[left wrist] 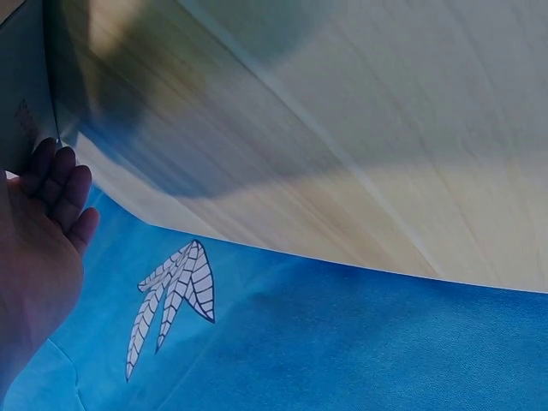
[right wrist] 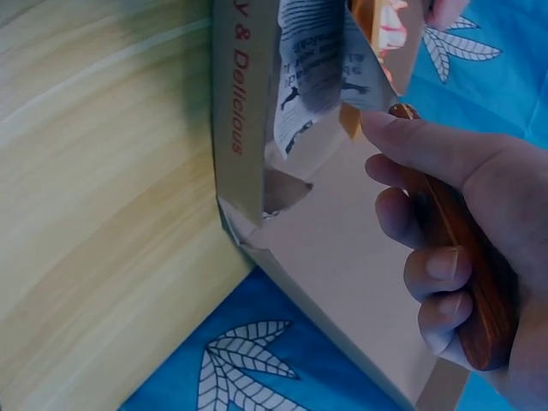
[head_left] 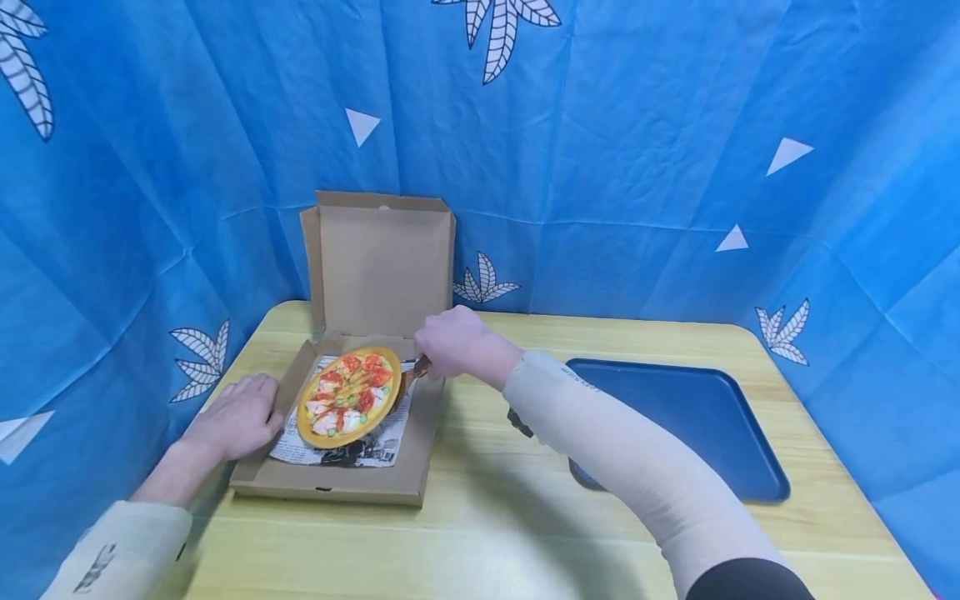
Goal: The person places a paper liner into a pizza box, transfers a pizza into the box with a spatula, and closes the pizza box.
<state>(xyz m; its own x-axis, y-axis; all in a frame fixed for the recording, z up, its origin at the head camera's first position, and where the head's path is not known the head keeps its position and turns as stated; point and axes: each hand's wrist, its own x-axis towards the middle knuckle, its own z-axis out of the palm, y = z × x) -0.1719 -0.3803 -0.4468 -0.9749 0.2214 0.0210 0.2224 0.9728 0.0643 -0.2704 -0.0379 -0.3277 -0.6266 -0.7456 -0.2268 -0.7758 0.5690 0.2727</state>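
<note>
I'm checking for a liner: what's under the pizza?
Printed paper shows around the pizza, inside the cardboard box. The right hand holds a brown handle at the pizza's edge. Most of what lies beneath the pizza is covered.

Head camera, I note, looks forward-down from well behind and above the gripping right hand [head_left: 453, 340], sharing the open box [head_left: 384, 271] with the right wrist camera, close on that grip's finger side; left wrist camera, left of the grip, faces nearby tabletop [left wrist: 368, 154] and cloth [left wrist: 342, 360].
</note>
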